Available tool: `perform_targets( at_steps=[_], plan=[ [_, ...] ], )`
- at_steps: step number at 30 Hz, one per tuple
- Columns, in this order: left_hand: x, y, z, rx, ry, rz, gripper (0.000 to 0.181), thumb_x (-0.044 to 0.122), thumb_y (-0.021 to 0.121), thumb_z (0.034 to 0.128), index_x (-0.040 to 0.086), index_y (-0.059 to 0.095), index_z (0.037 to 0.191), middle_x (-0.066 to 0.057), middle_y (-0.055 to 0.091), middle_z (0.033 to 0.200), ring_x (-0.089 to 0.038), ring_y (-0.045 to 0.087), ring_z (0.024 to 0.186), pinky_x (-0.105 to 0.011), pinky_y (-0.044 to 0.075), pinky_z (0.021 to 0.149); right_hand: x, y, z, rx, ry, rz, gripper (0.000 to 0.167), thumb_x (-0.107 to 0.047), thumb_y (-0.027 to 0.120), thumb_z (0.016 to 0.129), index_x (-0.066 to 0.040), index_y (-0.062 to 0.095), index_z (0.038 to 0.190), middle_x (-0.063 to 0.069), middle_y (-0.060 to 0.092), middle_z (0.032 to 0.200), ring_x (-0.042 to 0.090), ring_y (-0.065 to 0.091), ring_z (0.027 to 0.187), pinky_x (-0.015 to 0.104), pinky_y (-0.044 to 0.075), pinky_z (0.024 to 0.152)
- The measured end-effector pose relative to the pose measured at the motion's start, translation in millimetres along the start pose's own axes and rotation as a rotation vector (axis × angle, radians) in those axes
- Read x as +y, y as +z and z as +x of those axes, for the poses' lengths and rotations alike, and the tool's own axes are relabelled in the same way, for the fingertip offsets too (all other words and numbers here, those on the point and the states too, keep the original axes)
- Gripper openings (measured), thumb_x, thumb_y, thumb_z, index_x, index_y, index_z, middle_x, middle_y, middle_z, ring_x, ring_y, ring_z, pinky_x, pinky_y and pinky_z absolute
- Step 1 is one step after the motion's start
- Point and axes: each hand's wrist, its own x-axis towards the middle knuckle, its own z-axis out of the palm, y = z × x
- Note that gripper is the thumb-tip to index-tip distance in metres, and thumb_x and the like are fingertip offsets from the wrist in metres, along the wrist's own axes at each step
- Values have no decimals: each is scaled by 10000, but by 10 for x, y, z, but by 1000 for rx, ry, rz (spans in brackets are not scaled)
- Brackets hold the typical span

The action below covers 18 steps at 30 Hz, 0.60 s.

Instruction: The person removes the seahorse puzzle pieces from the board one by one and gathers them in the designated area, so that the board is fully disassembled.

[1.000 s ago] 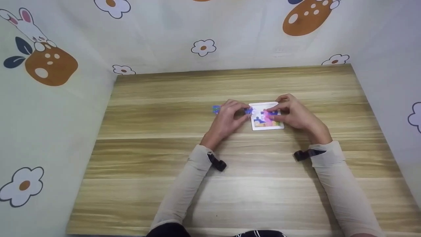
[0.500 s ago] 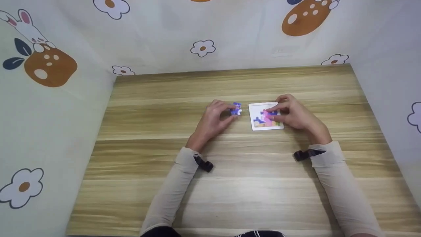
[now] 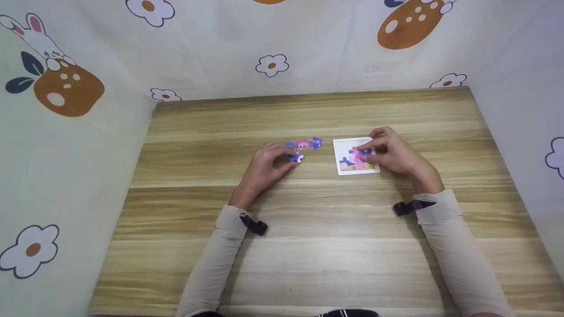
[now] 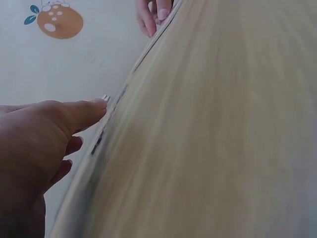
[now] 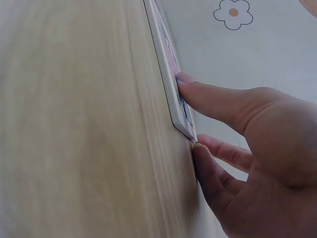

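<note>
A square white puzzle board (image 3: 358,173) with blue, pink and orange pieces in its lower and right parts lies flat on the table; white shows at its upper left. My right hand (image 3: 398,152) holds the board at its right side, the thumb (image 5: 198,96) on its top and other fingertips by its corner. Farther left, my left hand (image 3: 266,169) pinches a blue and white piece (image 3: 298,158) between thumb and fingers, just above or on the table. Beside it lie a pink piece (image 3: 303,144) and a purple-blue piece (image 3: 317,143).
The wooden table (image 3: 308,246) fills the lower view. Pale walls printed with flowers and orange fruit (image 3: 68,90) stand at its back and sides. A black wrist strap (image 3: 254,224) is on my left sleeve, another (image 3: 412,207) on my right.
My left hand has moved left from the board and let go of the purple-blue piece; it now pinches a different one. The pink piece has come into view. My right hand stays put.
</note>
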Motion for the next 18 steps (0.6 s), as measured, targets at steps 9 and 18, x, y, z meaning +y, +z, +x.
perform_targets(
  at_steps=[9,18],
  plan=[
    [-89,-27,-53,-32,-68,-52,233,284,858,953,151,844,1144,-21,807,1189,-211,726,1181,-388,552,1110,-4,30,8,37,-47,7,312,-180,880,924,-158,835,1232,234,515,1423,342,497,1268,421,388,1054],
    [-145,-56,-63,-26,-90,-57,274,322,884,926,150,841,1135,-13,782,1170,-201,700,1176,-374,540,1112,-19,12,2,8,-9,20,318,-225,867,942,-197,828,1256,210,498,1456,358,484,1298,508,405,1095]
  ],
)
